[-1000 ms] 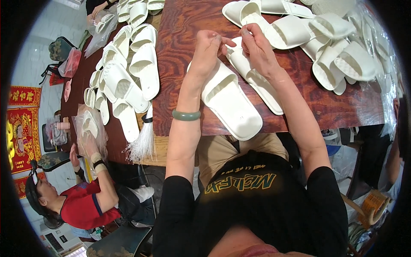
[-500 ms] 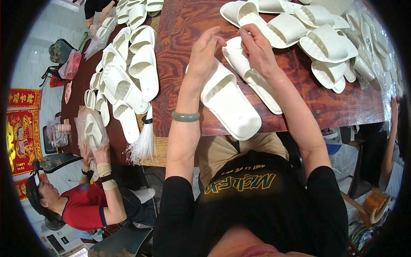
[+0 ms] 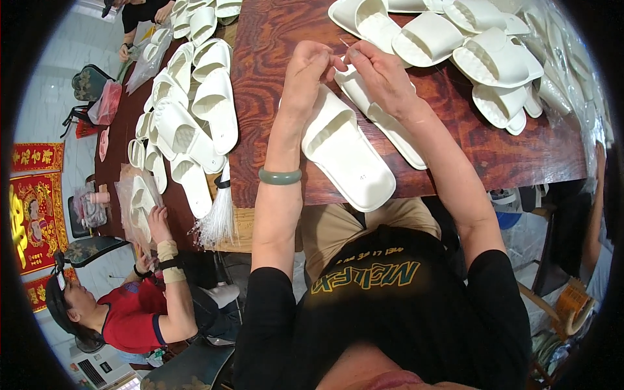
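Observation:
Over the far end of a pair of white slippers, my left hand (image 3: 312,75) and my right hand (image 3: 383,78) come close together with curled, pinching fingers. A thin pale strand (image 3: 344,43) sticks up between the fingertips, at the right hand's thumb and forefinger. What the left fingers pinch, if anything, is too small to make out. The left slipper (image 3: 354,153) lies sole down, its heel over the table's near edge. Beside it the right slipper (image 3: 396,133) is partly covered by my right hand and forearm.
White slippers (image 3: 491,55) are piled at the right by clear plastic (image 3: 585,97), and more slippers (image 3: 214,107) lie left. A bundle of white strands (image 3: 218,211) hangs at the wooden table's (image 3: 260,117) edge. A co-worker in red (image 3: 136,312) handles a bagged slipper (image 3: 140,201).
My hands have drawn closer together, fingers now pinching, and a thin strand shows between them. The co-worker at left has lowered one hand from the bagged slipper. Another person at top left leans into view.

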Available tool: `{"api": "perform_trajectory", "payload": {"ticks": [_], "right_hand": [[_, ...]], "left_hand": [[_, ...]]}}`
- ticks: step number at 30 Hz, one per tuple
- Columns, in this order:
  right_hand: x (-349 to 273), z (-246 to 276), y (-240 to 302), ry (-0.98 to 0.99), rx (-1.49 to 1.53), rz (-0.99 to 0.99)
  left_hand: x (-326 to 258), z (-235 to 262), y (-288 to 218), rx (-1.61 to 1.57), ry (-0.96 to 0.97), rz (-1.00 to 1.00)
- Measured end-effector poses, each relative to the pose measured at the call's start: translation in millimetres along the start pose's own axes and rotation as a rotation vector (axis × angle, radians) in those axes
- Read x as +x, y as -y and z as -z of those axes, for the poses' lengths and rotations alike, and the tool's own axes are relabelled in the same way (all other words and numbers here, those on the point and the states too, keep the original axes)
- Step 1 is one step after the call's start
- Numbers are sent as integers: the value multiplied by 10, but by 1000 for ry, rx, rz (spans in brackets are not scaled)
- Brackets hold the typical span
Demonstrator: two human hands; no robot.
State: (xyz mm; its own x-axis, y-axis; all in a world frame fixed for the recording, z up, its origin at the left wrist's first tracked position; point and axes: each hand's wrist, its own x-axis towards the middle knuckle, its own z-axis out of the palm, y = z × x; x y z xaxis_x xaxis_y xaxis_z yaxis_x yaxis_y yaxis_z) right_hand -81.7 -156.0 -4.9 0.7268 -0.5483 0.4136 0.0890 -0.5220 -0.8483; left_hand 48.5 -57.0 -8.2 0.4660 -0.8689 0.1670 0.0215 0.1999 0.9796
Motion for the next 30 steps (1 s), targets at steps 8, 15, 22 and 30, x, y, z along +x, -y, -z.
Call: {"api": "perform_trajectory", "payload": {"ticks": [8,15,22,30], "right_hand": [[-7,-55,-40,-48,-82,43],[-5,-64,-46,-53,-144,60],[3,-58,-13,-68,-166,57],[21,-84,-58,-96,-129,65]], "left_hand": [[-24,-70,-37,21,-64,-45],[-34,-94,-51,2,-71,-38],[-29,-77,-40,28,-66,-60],[-28,-79,-48,22,-64,-25]]}}
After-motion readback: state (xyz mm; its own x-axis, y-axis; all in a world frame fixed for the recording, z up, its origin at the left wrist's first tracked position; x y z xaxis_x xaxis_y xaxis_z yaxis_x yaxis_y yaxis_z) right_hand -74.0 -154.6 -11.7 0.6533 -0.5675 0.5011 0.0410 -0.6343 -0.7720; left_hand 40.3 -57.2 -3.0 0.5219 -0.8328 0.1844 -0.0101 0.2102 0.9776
